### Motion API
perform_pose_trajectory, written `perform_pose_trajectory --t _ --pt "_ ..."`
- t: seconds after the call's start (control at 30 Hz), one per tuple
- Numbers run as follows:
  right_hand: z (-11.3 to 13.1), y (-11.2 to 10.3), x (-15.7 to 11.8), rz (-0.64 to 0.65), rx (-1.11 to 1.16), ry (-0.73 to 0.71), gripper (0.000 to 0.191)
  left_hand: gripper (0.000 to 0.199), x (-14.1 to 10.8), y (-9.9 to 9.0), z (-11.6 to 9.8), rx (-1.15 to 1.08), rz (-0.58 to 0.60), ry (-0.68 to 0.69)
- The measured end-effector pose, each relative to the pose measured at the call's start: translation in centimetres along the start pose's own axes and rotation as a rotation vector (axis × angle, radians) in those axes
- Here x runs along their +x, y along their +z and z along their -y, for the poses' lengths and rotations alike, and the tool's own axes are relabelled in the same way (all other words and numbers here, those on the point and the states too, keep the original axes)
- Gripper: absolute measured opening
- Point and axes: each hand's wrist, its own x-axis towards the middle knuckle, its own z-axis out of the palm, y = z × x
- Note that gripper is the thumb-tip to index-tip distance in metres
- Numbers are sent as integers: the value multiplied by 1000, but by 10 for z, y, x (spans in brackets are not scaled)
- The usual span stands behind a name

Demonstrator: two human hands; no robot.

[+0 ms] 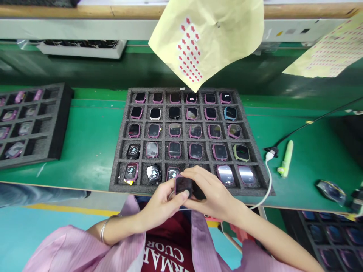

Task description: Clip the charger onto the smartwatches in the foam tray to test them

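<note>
A purple-framed watch (183,186) with a dark screen is held near the front edge of a grey foam tray (119,160). My left hand (167,200) grips it from the left, thumb on its lower part. My right hand (208,190) closes around its right side, with a dark object partly hidden under the fingers. A white cable (268,185) runs from a connector on the right towards my hands; its end is hidden. The tray's compartments hold several watches, mostly purple-framed, a few with lit dials.
Another foam tray (53,141) stands at the left. On the right lie a green pen (287,155), a black cable (297,130) and a clear-wrapped item (331,192). Yellow arrow-sticker sheets (227,41) hang above. More watches sit in a lower-right tray (300,236).
</note>
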Motion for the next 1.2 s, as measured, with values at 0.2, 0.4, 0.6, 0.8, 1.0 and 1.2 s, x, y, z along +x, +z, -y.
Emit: perform_pose_trajectory --t 0.2,0.4,0.6,0.8,1.0,1.2 --pt "-1 -9 -4 67 163 51 43 29 1 -2 1 -17 -7 14" --pt "-2 -5 -6 33 148 50 41 29 0 -2 3 5 5 12" --pt "2 5 -12 -73 32 49 41 31 1 -2 4 -4 -15 9" --pt "3 7 -13 -109 65 76 40 29 0 -2 5 -27 -22 5" --pt "0 -1 -7 -37 461 150 45 28 -1 -8 3 -187 58 -44" --pt "0 4 -5 -81 828 315 27 27 3 -19 7 -330 183 -81"
